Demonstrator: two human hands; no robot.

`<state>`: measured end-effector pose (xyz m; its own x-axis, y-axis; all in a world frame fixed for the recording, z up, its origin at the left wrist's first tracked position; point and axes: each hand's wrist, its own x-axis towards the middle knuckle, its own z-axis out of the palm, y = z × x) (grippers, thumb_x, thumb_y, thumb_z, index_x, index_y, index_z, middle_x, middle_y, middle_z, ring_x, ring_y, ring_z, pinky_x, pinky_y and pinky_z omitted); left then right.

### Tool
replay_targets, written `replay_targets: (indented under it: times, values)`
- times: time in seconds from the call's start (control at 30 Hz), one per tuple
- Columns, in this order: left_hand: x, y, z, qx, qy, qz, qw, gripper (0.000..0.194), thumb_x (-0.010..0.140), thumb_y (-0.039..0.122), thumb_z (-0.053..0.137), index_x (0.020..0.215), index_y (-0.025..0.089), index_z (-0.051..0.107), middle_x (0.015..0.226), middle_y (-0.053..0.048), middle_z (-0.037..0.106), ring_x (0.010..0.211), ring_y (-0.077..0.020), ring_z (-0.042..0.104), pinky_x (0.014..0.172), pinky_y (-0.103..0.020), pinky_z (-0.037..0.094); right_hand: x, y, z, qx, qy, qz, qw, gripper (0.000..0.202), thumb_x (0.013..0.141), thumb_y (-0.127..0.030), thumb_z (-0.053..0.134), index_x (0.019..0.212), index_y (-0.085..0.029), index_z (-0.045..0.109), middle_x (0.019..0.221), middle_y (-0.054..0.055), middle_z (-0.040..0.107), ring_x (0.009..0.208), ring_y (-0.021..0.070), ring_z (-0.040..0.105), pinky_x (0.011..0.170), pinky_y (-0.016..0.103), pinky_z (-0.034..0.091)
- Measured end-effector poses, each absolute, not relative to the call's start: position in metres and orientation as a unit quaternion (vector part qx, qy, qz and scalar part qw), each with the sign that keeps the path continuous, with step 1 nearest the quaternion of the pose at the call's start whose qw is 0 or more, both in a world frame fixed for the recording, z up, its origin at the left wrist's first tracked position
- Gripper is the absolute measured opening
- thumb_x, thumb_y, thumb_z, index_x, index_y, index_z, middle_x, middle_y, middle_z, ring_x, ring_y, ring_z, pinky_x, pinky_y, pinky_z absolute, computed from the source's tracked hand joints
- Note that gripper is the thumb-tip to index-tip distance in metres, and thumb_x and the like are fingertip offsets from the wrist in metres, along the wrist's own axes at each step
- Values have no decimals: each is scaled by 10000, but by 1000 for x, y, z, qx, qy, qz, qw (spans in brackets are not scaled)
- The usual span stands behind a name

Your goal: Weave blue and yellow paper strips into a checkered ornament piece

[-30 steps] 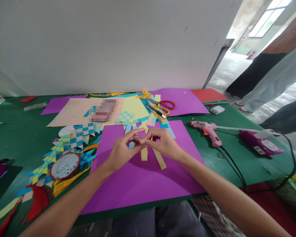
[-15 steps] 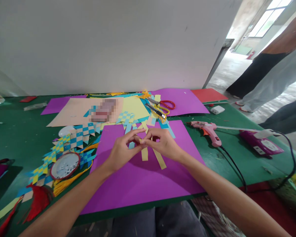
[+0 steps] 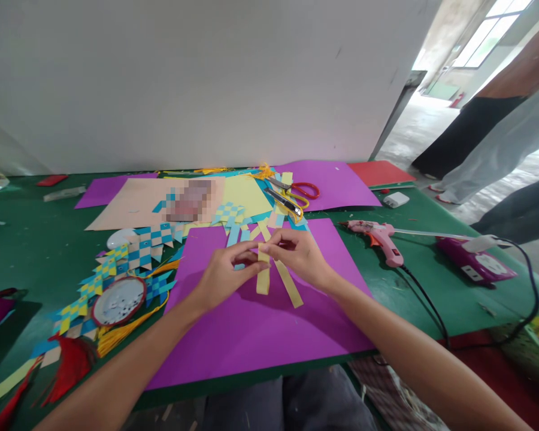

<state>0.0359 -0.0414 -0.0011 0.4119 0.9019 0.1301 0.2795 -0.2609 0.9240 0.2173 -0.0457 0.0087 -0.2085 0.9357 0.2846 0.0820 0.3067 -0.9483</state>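
Note:
Above a purple paper sheet (image 3: pixel 251 341), both hands meet at a pale yellow paper strip (image 3: pixel 263 280) that hangs down and looks folded over. My right hand (image 3: pixel 300 256) pinches its upper end between thumb and fingers. My left hand (image 3: pixel 224 272) has curled fingers at the strip's top and its thumb against the strip's side. A second yellow paper strip (image 3: pixel 290 284) lies slanted on the sheet under my right hand. Light blue paper strips (image 3: pixel 233 235) lie just beyond my left hand, partly hidden by it.
Woven paper pieces (image 3: pixel 146 246), a round dish (image 3: pixel 119 301) and a red tassel (image 3: pixel 69 368) lie left. Red-handled scissors (image 3: pixel 305 190) and a yellow utility knife (image 3: pixel 287 205) lie behind. A pink glue gun (image 3: pixel 379 236) with a cord is right. A person's legs (image 3: pixel 498 137) stand beyond.
The strip's upper end has turned upright and shows more of its face between my hands. My left fingers have shifted slightly down from the fingertips of my right hand.

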Motion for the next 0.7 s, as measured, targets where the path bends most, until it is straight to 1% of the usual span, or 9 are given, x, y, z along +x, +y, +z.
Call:
replay_targets:
  times: [0.07,0.13,0.23,0.37,0.7]
  values:
    - [36,-41,1,725,412,333,440,220,781,329,712,928,167,692,795,-18,739,761,-175,681,724,-251,524,218,-44,8,-397,-623,452,499,296,795,-405,686,641,-168,598,601,-32,528,544,80,425,517,244,335]
    - [37,-42,2,735,408,312,442,166,794,325,695,845,168,702,812,-18,737,769,-169,676,720,-240,515,220,-43,8,-400,-601,469,509,306,778,-425,698,644,-170,598,582,-40,516,521,75,419,501,242,333]
    - [36,-42,3,742,409,294,443,157,801,329,688,832,177,716,834,-11,735,775,-160,665,717,-232,497,220,-42,7,-399,-575,494,516,327,752,-449,716,635,-173,587,559,-47,507,494,71,419,476,239,324]
    - [35,-41,2,745,412,290,437,155,796,336,697,803,183,717,788,4,717,742,-147,638,698,-229,477,219,-42,7,-395,-563,508,519,335,738,-460,727,632,-177,584,544,-49,507,482,72,427,466,239,318]
    - [35,-41,3,740,420,280,445,175,797,350,697,757,179,701,732,14,684,703,-126,609,667,-213,452,220,-40,3,-394,-550,518,523,298,771,-415,711,645,-175,587,525,-53,502,469,69,421,464,235,319]
